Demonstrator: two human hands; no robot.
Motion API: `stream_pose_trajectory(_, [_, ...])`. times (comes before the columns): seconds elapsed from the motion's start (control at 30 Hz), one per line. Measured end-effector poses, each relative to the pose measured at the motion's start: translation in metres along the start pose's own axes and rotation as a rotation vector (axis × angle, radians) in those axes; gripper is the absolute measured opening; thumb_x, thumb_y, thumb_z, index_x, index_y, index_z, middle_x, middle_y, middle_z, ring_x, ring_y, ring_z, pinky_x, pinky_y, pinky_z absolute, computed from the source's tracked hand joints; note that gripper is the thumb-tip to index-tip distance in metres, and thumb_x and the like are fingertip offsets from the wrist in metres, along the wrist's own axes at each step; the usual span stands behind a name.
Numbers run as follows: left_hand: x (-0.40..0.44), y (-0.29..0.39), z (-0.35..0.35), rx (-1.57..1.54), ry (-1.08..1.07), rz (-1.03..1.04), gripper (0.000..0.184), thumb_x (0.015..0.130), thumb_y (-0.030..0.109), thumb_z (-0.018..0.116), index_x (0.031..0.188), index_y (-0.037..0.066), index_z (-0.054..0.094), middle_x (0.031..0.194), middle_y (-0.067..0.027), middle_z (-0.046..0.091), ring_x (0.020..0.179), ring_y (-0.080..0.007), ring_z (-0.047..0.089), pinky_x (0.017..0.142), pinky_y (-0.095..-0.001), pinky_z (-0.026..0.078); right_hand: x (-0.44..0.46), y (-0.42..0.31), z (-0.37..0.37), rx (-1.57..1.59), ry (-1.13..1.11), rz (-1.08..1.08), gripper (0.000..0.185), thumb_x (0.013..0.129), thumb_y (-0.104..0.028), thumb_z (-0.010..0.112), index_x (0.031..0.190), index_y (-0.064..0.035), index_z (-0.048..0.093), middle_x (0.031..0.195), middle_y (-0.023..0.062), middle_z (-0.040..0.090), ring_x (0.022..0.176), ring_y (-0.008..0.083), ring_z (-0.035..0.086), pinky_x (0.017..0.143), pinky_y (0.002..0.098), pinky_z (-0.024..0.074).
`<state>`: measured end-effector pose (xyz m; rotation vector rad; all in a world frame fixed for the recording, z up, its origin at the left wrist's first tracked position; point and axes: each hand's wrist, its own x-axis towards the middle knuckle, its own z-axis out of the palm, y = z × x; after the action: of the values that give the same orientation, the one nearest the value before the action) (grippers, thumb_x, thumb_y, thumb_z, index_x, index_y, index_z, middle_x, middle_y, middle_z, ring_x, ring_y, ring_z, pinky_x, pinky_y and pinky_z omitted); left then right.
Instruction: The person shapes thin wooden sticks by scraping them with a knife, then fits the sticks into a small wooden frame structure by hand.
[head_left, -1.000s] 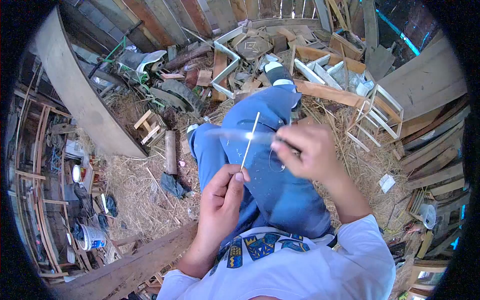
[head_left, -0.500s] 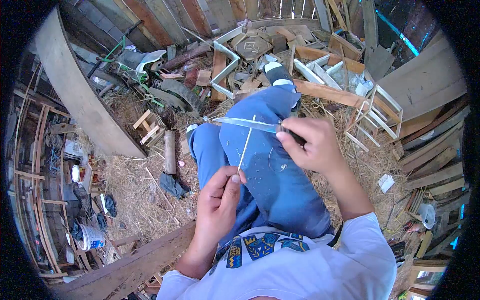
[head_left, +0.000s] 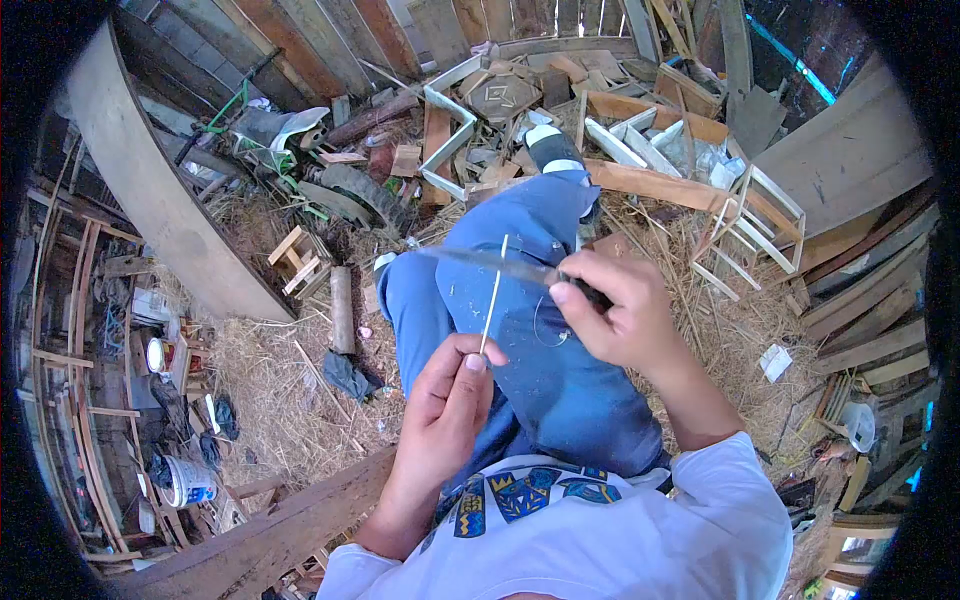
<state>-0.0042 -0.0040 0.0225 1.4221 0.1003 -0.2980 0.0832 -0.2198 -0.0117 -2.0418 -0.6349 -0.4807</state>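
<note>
My left hand [head_left: 448,405] pinches the lower end of a thin pale wooden stick [head_left: 495,292] between thumb and fingers. The stick points up and away from me over my legs in blue trousers [head_left: 560,390]. In my right hand [head_left: 625,312] is a knife [head_left: 522,269], its dark handle mostly hidden by my fingers. The blade is smeared by motion and points left, crossing the stick near its upper end. Whether blade and stick touch I cannot tell. Small pale shavings and a thin curled strand [head_left: 540,325] lie on the trousers.
A long wooden beam [head_left: 270,520] runs at my lower left. A big curved board [head_left: 170,190] leans at the left. Ahead lie scrap wood, a tyre [head_left: 365,190] and white frames [head_left: 452,125]. Straw [head_left: 265,375] covers the floor; a white bucket [head_left: 188,482] stands at the left.
The knife has moved a little down along the stick toward me, and its blade is now blurred. My left hand has shifted slightly down and right with the stick.
</note>
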Motion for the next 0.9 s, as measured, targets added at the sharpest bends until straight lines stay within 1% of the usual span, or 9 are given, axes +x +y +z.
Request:
stream_pose_trajectory(0.03, [-0.001,0.002,0.001,0.019,-0.006,0.019,0.02,0.115,0.019,0.041,0.112,0.006,0.057,0.066,0.0105,0.037,0.055,0.0,0.029,0.049,-0.0212,0.021,0.0,-0.005,0.0,0.073,-0.027,0.01,0.016,0.09,-0.022,0.075,0.087,-0.0072,0.07,0.073,0.0108,0.069,0.062,0.0304,0.069,0.057,0.038,0.0521])
stream_pose_trajectory(0.07, [-0.002,0.002,0.001,0.022,-0.002,0.017,0.02,0.115,0.019,0.041,0.112,0.006,0.057,0.066,0.0105,0.037,0.055,0.0,0.029,0.049,-0.0212,0.021,0.001,-0.009,-0.001,0.038,-0.033,-0.065,0.016,0.089,-0.022,0.076,0.087,-0.0083,0.069,0.072,0.0081,0.068,0.06,0.0296,0.068,0.054,0.0395,0.051])
stream_pose_trajectory(0.23, [-0.004,0.002,0.0,0.005,-0.04,0.085,0.018,0.114,0.017,0.042,0.113,0.006,0.057,0.068,0.0095,0.037,0.057,-0.0002,0.031,0.05,-0.0213,0.022,-0.004,-0.016,0.002,0.015,-0.065,-0.169,0.018,0.087,-0.026,0.078,0.087,-0.0101,0.068,0.072,0.0068,0.069,0.059,0.0278,0.068,0.051,0.0404,0.0498])
stream_pose_trajectory(0.33, [-0.007,0.003,0.002,0.007,-0.022,0.077,0.017,0.114,0.015,0.044,0.113,0.006,0.058,0.07,0.0093,0.039,0.059,0.0,0.032,0.052,-0.0203,0.023,-0.005,-0.016,0.004,0.007,-0.027,-0.198,0.019,0.087,-0.027,0.078,0.086,-0.0113,0.067,0.07,0.0052,0.068,0.057,0.0268,0.067,0.05,0.0399,0.0487])
stream_pose_trajectory(0.4, [-0.01,0.002,0.004,-0.005,-0.002,0.064,0.017,0.113,0.014,0.044,0.113,0.005,0.058,0.072,0.0092,0.04,0.061,0.0001,0.033,0.053,-0.02,0.024,-0.004,-0.018,0.0,-0.048,-0.075,-0.259,0.02,0.087,-0.028,0.078,0.087,-0.0125,0.067,0.069,0.0038,0.066,0.055,0.0252,0.065,0.05,0.0391,0.0478])
stream_pose_trajectory(0.5, [-0.01,-0.001,0.004,0.009,0.03,0.079,0.016,0.113,0.013,0.046,0.113,0.004,0.059,0.074,0.0091,0.042,0.063,0.0002,0.034,0.055,-0.0196,0.025,-0.002,-0.021,-0.002,-0.087,-0.106,-0.289,0.021,0.086,-0.029,0.079,0.087,-0.0131,0.066,0.068,0.0032,0.064,0.054,0.0244,0.063,0.05,0.0383,0.0473])
stream_pose_trajectory(0.7, [-0.011,0.002,0.004,0.102,0.079,0.111,0.016,0.112,0.012,0.047,0.111,0.004,0.06,0.077,0.0096,0.043,0.065,0.0005,0.034,0.056,-0.0196,0.026,-0.002,-0.024,0.001,-0.16,-0.086,-0.299,0.021,0.087,-0.031,0.078,0.086,-0.0142,0.065,0.065,0.0023,0.06,0.053,0.0242,0.062,0.049,0.0384,0.0468])
stream_pose_trajectory(0.8, [-0.01,0.005,0.003,0.135,0.096,0.098,0.015,0.112,0.012,0.048,0.11,0.004,0.06,0.078,0.0099,0.043,0.065,0.0006,0.033,0.056,-0.0195,0.026,0.004,-0.016,-0.004,-0.204,-0.013,-0.27,0.021,0.087,-0.032,0.078,0.085,-0.0149,0.066,0.065,0.0019,0.06,0.053,0.0238,0.062,0.049,0.0384,0.0467])
stream_pose_trajectory(0.9, [-0.01,-0.001,0.001,0.161,0.082,0.1,0.014,0.112,0.012,0.048,0.11,0.005,0.06,0.077,0.0101,0.042,0.065,0.0006,0.033,0.056,-0.0195,0.025,0.003,-0.013,-0.001,-0.165,-0.022,-0.277,0.02,0.086,-0.031,0.078,0.085,-0.0147,0.066,0.064,0.0016,0.06,0.053,0.0239,0.062,0.049,0.0387,0.0469])
